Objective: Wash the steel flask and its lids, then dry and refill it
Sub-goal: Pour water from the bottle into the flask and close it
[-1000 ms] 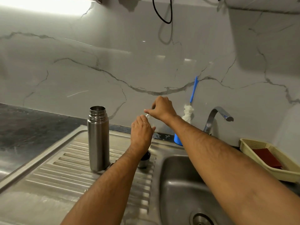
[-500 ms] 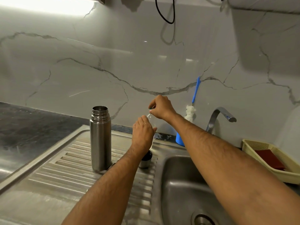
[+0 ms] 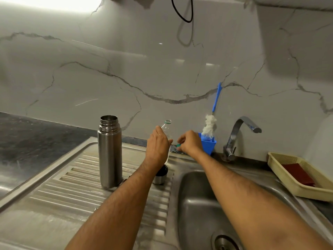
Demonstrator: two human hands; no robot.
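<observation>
Both hands busy: left hand round a clear bottle, right hand pinching its green cap.

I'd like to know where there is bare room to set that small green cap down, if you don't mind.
Free: the ribbed drainboard left of the steel flask, and its near part. Crowded: between the flask and the sink basin, where the steel lid, clear bottle and both hands sit.

Home kitchen: steel sink with ribbed drainboard, tap, marble-look backsplash, dark countertop.
</observation>
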